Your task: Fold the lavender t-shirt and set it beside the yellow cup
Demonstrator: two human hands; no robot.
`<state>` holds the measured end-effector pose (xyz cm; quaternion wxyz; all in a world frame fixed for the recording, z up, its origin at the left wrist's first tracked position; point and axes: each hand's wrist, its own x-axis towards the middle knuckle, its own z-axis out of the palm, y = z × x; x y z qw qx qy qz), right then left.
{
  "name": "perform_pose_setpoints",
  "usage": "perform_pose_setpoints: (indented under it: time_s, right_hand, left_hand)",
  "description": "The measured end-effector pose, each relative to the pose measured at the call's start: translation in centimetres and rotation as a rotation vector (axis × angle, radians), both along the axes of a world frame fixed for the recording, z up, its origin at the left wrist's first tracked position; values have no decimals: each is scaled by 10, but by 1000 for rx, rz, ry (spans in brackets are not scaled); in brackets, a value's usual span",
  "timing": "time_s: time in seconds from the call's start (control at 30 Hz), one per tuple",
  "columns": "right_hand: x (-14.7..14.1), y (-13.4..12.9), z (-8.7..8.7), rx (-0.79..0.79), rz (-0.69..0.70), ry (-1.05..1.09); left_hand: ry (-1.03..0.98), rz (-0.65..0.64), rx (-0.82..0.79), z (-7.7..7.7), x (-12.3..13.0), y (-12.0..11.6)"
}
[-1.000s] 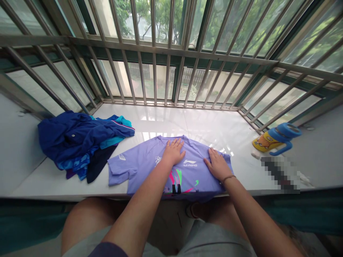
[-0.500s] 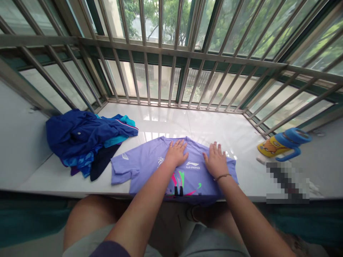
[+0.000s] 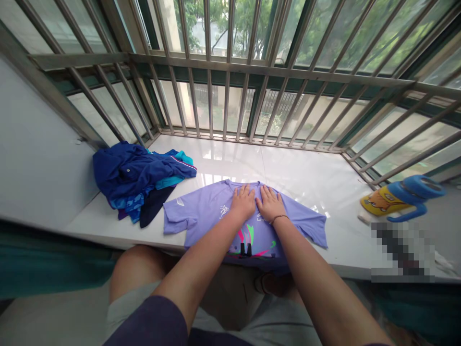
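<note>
And here we are at the white ledge (image 3: 313, 173), where the lilac T-shirt (image 3: 207, 204) lies spread across the middle of the frame, collar toward the window bars (image 3: 226, 96), lower end draping over the near edge! Both hands are on it, palms down and open, gripping nothing: the left hand (image 3: 244, 202) flat on the upper chest just below the collar, fingers pointing up the frame, and right beside it the right hand (image 3: 271, 204), fingers slightly spread, partly covering the white lettering. There's a thin bracelet (image 3: 279, 218) on that right wrist! Below the hands, between the forearms, a splash of pink and green print (image 3: 248, 235) with two dark marks; one sleeve reaches out to the left, the other to the right, both lying on the ledge. Over on the left of the frame, a heap of blue and dark clothes (image 3: 131, 170) sits rumpled, near the shirt's sleeve. Away at the right, a yellow and blue bottle (image 3: 398, 197) with a handle, and just below it a pixelated patch (image 3: 401, 252) hiding whatever lies there
</note>
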<state>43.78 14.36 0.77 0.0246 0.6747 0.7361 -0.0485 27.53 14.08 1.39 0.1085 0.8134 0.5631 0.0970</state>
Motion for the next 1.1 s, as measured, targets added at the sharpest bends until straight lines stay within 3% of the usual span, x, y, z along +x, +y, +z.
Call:
perform_pose_setpoints:
  time_s: [0.13, 0.23, 0.33, 0.4, 0.47, 0.6, 0.73, 0.83, 0.97, 1.1]
  right_hand:
    - [-1, 0, 0, 7, 1, 15]
    - [0, 1, -3, 27, 3, 19]
    - [1, 2, -6, 37, 7, 32]
    - [2, 2, -7, 37, 4, 43]
    - [2, 3, -7, 37, -2, 53]
    - [2, 3, -7, 43, -7, 58]
    - [2, 3, -6, 31, -3, 60]
    - [2, 3, -5, 33, -6, 63]
    - [2, 3, -6, 37, -9, 72]
    - [2, 4, -8, 40, -10, 82]
  left_hand:
    - [-29, 80, 54, 16, -38, -49]
    - [-113, 249, 151, 21, -105, -103]
    - [-117, 514, 227, 17, -184, -149]
    - [-71, 660, 241, 10, -227, -168]
    - [-36, 719, 222, 3, -254, -177]
    - [-193, 711, 164, -5, -273, -175]
    - [-521, 775, 139, 0, -283, -171]
    - [-673, 733, 90, 3, -297, -179]
    - [-434, 583, 38, 2, -316, -199]
    - [-239, 614, 66, 9, -318, -209]
